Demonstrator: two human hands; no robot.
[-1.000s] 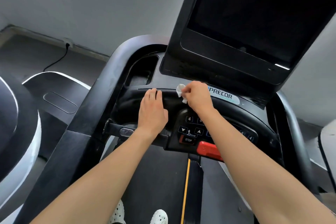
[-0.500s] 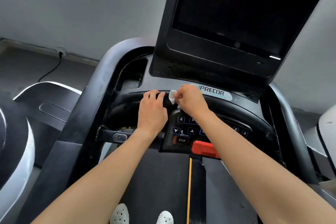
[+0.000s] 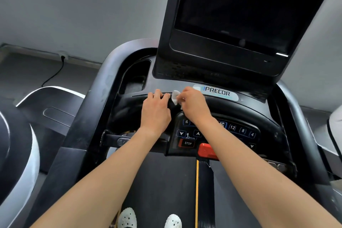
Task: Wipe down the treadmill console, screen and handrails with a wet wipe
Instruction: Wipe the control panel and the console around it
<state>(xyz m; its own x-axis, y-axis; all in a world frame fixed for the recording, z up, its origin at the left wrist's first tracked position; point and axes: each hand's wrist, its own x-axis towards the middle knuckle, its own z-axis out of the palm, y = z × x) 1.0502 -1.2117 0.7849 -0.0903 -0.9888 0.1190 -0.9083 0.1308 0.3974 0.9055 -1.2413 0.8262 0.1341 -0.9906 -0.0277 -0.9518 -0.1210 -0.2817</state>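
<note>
I stand on a black treadmill. Its console (image 3: 246,111) curves in front of me, with a button panel (image 3: 187,135) and a dark screen (image 3: 238,5) above. My right hand (image 3: 192,103) pinches a small crumpled white wet wipe (image 3: 174,97) against the console's upper ledge, just left of the PRECOR badge (image 3: 216,92). My left hand (image 3: 156,112) lies palm down on the console beside it, fingertips hooked on the same ledge. The left handrail (image 3: 88,109) and right handrail (image 3: 303,127) run down both sides.
A red stop clip (image 3: 206,151) sits below the button panel. A recessed cup holder (image 3: 136,77) lies left of the screen base. Another machine's curved shroud (image 3: 20,146) stands at the left. A cable (image 3: 53,74) runs from a wall socket. My white shoes (image 3: 127,217) rest on the belt.
My right hand has slid the wipe leftward along the ledge until it nearly touches my left hand. The view has shifted so the screen sits further right and higher.
</note>
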